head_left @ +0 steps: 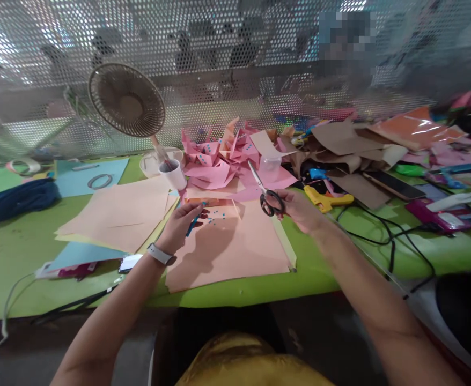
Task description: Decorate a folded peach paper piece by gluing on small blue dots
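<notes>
Fingers of the left hand (182, 221) are pinching a narrow blue strip (192, 225) over the left part of a peach sheet (243, 260). Fingers of the right hand (295, 210) are gripping the scissors (265, 192) by the handle loops; the blades are pointing toward the rear edge, apart from the strip, and are apparently lying together. Small blue bits (212, 220) are lying on the sheet between both hands. Snipping bits from the strip appears to be the step in hand; any further cut is calling for opened blades turned toward the strip's free end. The sheet is resting near the front edge of the green tabletop (227, 301). Pink paper shapes (208, 153) are standing toward the rear edge, a white cup (173, 175) beside them, and a yellow glue gun (329, 201) is lying to the right.
</notes>
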Demonstrator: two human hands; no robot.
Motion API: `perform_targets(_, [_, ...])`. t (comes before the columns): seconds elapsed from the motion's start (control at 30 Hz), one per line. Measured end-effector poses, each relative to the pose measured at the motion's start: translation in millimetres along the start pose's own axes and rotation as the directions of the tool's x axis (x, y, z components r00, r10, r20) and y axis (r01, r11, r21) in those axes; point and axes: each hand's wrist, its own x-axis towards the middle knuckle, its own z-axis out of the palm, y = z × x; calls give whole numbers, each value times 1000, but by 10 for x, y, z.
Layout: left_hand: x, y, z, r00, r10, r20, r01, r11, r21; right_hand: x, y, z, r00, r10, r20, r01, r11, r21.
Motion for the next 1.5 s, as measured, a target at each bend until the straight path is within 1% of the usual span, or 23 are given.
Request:
perform_targets(0.07, [-51, 53, 9, 999, 31, 13, -32, 993, 116, -56, 51, -51, 1000, -4, -5, 3, 994, -107])
perform_targets(0.1, [-81, 78, 25, 998, 51, 26, -55, 980, 189, -87, 94, -78, 1000, 7, -12, -9, 981, -194])
perform_targets(0.17, [-134, 114, 77, 995, 64, 74, -84, 946, 314, -150, 194, -130, 998, 52, -43, -65, 902, -426])
perform_targets(0.2, [-149, 122, 114, 992, 51, 112, -87, 935, 344, -180, 243, -152, 995, 72, -72, -100, 824, -558])
perform_targets(0.27, [-145, 113, 212, 980, 3, 197, -71, 938, 339, -231, 319, -185, 987, 79, -139, -159, 606, -780])
perform_targets(0.33, [-90, 85, 344, 964, -42, 262, -36, 958, 285, -264, 361, -207, 983, 52, -177, -183, 406, -895])
perform_targets(0.37, [-47, 70, 424, 957, -57, 286, -18, 967, 253, -273, 370, -218, 981, 43, -189, -192, 340, -921])
perform_targets(0.4, [2, 59, 513, 948, -74, 308, 3, 974, 226, -280, 373, -231, 980, 38, -196, -198, 303, -932])
perform_targets(0.47, [114, 53, 712, 929, -91, 359, 34, 986, 161, -290, 368, -267, 979, 40, -201, -204, 294, -934])
perform_targets(0.53, [235, 63, 927, 934, -87, 348, 67, 995, 68, -306, 352, -316, 980, 49, -192, -198, 315, -928])
perform_targets(0.67, [495, 76, 1303, 942, -46, 333, 36, 999, 37, -401, 294, -445, 984, 33, -176, -175, 373, -911])
perform_targets(0.73, [623, 62, 1415, 949, -15, 315, 0, 999, 48, -480, 263, -531, 978, -13, -210, -185, 422, -888])
perform_targets(0.8, [726, 42, 1456, 960, 28, 280, -50, 996, 71, -560, 246, -639, 965, -55, -257, -208, 440, -874])
perform_targets(0.87, [773, 33, 1418, 969, 92, 231, -115, 989, 89, -618, 253, -771, 949, -89, -301, -244, 397, -885])
perform_targets(0.93, [734, 50, 1302, 965, 176, 195, -201, 972, 119, -637, 280, -923, 934, -129, -333, -283, 302, -910])
perform_targets(0.97, [681, 68, 1216, 946, 247, 212, -288, 938, 194, -631, 296, -1000, 928, -150, -341, -298, 252, -921])
perform_targets(1.0, [607, 92, 1116, 927, 287, 242, -348, 899, 266, -617, 311, -1072, 924, -170, -343, -306, 210, -928])
perform_targets(1.07, [422, 146, 882, 908, 320, 269, -400, 852, 338, -571, 330, -1188, 922, -197, -334, -301, 179, -937])
perform_targets(1.13, [230, 189, 628, 913, 317, 255, -395, 844, 364, -522, 331, -1248, 916, -231, -329, -283, 208, -936])
perform_targets(1.2, [73, 200, 380, 925, 323, 199, -376, 849, 371, -492, 319, -1259, 905, -268, -330, -267, 245, -932])
perform_targets(1.3, [-81, 147, 64, 950, 288, 119, -310, 850, 426, -524, 296, -1247, 890, -296, -348, -277, 256, -926])
perform_targets(1.4, [-176, 59, -142, 964, 254, 71, -259, 859, 441, -637, 288, -1243, 886, -278, -372, -314, 231, -921])
perform_targets(1.5, [-239, 4, -209, 971, 220, 96, -239, 856, 458, -724, 284, -1166, 897, -256, -360, -304, 234, -923])
